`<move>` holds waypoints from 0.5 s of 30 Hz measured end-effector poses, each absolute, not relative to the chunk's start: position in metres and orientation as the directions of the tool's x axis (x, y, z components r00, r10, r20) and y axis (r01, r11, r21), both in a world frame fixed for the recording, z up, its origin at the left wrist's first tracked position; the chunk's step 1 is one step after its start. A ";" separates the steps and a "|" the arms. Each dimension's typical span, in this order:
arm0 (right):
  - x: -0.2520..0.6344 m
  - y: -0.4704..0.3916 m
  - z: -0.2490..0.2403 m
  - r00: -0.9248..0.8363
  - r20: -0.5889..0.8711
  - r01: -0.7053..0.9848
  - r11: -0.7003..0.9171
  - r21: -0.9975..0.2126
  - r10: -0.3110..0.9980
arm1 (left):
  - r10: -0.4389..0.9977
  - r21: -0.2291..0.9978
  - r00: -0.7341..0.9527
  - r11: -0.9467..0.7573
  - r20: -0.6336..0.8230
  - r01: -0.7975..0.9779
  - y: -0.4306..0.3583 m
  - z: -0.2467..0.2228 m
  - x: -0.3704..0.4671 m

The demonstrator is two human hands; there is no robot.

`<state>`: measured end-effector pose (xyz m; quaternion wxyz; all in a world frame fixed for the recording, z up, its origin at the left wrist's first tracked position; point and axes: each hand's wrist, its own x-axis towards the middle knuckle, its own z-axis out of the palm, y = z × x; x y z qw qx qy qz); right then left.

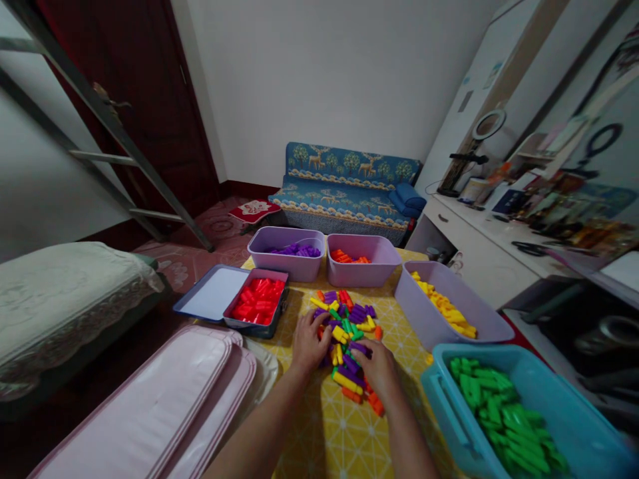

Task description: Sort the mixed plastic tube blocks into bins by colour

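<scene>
A pile of small plastic pieces [341, 336] in purple, yellow, green, orange and red lies on the yellow patterned tablecloth [344, 439]. At the pile's left side rests my left hand [310, 338], fingers bent over the pieces; whether it grips one is hidden. My right hand [377, 362] is at the right side, its fingertips touching purple pieces. Around the pile stand a bin of purple pieces [294, 250], a bin of orange pieces [352, 257], a bin of yellow pieces [444, 305], a teal bin of green pieces [504, 412] and a box of red pieces [258, 299].
Pink padded covers [144, 406] lie at the lower left. The red box's open lid [210, 293] extends to its left. Behind the table is a blue patterned sofa [344, 186]; a cluttered white cabinet [484, 233] stands at the right.
</scene>
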<state>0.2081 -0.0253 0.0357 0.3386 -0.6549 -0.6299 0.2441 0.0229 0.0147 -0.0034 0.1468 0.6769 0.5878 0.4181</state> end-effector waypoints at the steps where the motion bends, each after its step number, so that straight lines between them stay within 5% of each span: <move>1: 0.208 -0.027 0.039 0.126 0.137 0.651 0.022 -0.758 0.983 | 0.917 0.689 -0.041 -0.268 0.396 0.674 0.015 -0.004 0.023; 5: 0.207 -0.030 0.046 0.223 0.147 0.565 -0.005 -0.825 0.964 | 0.916 0.682 -0.040 -0.267 0.399 0.681 0.015 -0.005 0.022; 10: 0.188 -0.009 0.068 -0.007 -0.054 0.596 -0.039 -0.802 0.999 | 0.914 0.678 -0.030 -0.277 0.404 0.681 0.016 -0.006 0.022; 12: 0.172 0.008 0.089 -0.071 -0.026 0.607 0.023 -0.794 0.997 | 0.915 0.676 -0.028 -0.277 0.403 0.683 0.016 -0.006 0.021; 15: 0.145 0.033 0.125 0.010 0.131 0.217 0.125 -0.968 0.991 | 0.915 0.674 -0.023 -0.279 0.402 0.684 0.016 -0.005 0.022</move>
